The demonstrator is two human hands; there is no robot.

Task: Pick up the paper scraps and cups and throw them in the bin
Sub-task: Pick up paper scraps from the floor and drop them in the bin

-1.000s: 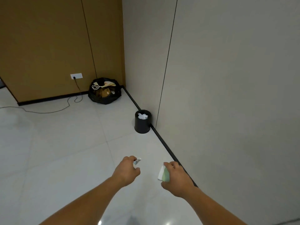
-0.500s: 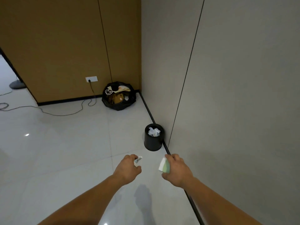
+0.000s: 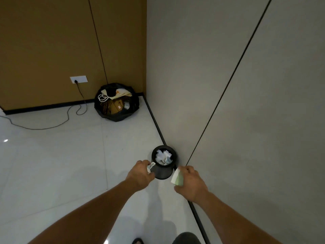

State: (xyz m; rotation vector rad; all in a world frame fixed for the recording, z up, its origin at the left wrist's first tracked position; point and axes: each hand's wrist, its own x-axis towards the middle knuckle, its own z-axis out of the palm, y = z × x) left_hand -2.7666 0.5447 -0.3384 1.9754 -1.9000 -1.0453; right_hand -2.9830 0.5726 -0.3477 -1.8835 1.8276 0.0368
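As crumpled paper (image 3: 162, 155) fills the bin (image 3: 162, 173), the right hand (image 3: 192, 184) grips a cup (image 3: 177, 178).

place: office-like interior | cues: panelled walls (image 3: 246, 85), tiled floor (image 3: 52, 164), wall socket (image 3: 78, 79)

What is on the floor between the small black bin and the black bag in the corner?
Nothing: the head view shows only bare white floor between the small black bin and the black bag.
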